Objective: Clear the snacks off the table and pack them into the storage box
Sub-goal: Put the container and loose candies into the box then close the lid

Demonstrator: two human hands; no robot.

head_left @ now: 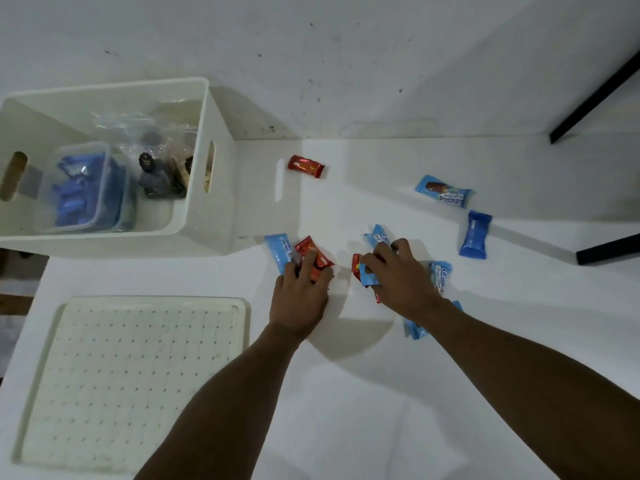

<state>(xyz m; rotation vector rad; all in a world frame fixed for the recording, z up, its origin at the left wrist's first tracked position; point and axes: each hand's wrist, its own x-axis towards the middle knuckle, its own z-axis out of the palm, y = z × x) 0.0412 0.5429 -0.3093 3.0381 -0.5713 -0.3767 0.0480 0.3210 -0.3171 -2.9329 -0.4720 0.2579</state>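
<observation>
Table [346, 393]: white, fills most of the frame.
Storage box [221, 161]: upper left, open, already holding snacks.
Lid [131, 375]: lower left, flat.
Left hand [301, 296]: centre, fingers curled over a red snack [306, 247] and a light-blue one.
Right hand [398, 275]: just right of it, gripping mixed wrappers [367, 275].
Loose snacks [444, 191]: scattered at right.

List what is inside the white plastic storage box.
The white plastic storage box holds a clear lidless tub of blue wrapped snacks and clear bags of dark biscuits. Whatever lies beneath them is covered.
</observation>
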